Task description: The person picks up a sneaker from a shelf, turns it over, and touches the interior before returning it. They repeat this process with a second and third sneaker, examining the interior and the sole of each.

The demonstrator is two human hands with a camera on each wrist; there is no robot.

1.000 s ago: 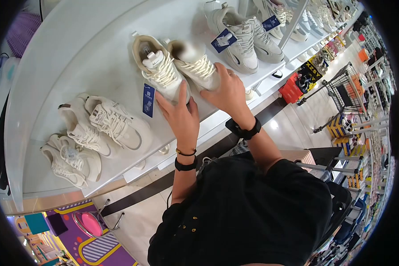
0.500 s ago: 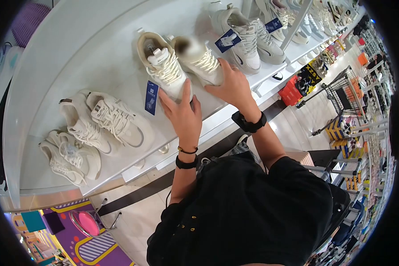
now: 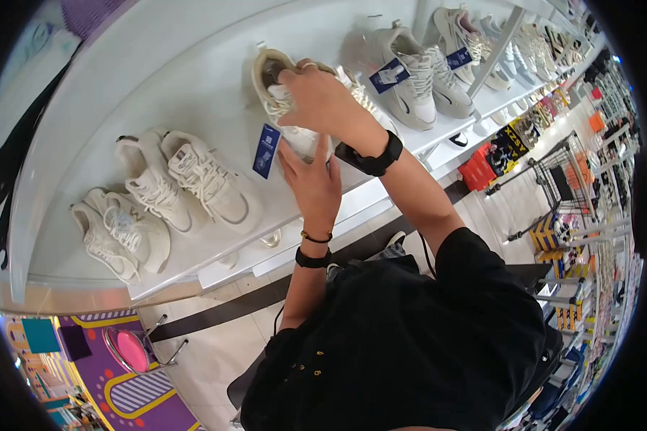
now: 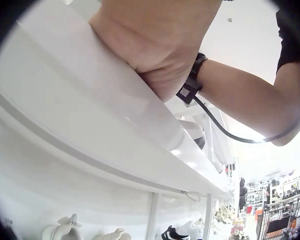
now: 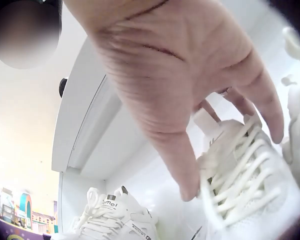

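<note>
A cream lace-up sneaker (image 3: 264, 63) sits on the white display shelf with a blue tag (image 3: 266, 151) beside it. My right hand (image 3: 327, 104) holds it around its tongue and upper laces. In the right wrist view, my thumb lies along one side of the laced sneaker (image 5: 245, 175), with the other fingers spread over the tongue and far side. My left hand (image 3: 313, 183) rests its extended fingers at the toe of this sneaker. Its matching sneaker (image 3: 361, 93) stands just right, partly covered by my right hand. The left wrist view shows my palm against the shelf edge, fingers hidden.
More white sneakers (image 3: 208, 183) stand left along the shelf (image 3: 194, 267). Grey-white sneakers (image 3: 410, 79) with blue tags are at right, near an upright divider (image 3: 496, 54). A shopping cart (image 3: 564, 176) and a pink stool (image 3: 131, 350) stand on the floor.
My right hand has left the toe of the right sneaker and moved left and up onto the left sneaker's tongue. My left hand stays at the toe. The camera view has shifted slightly.
</note>
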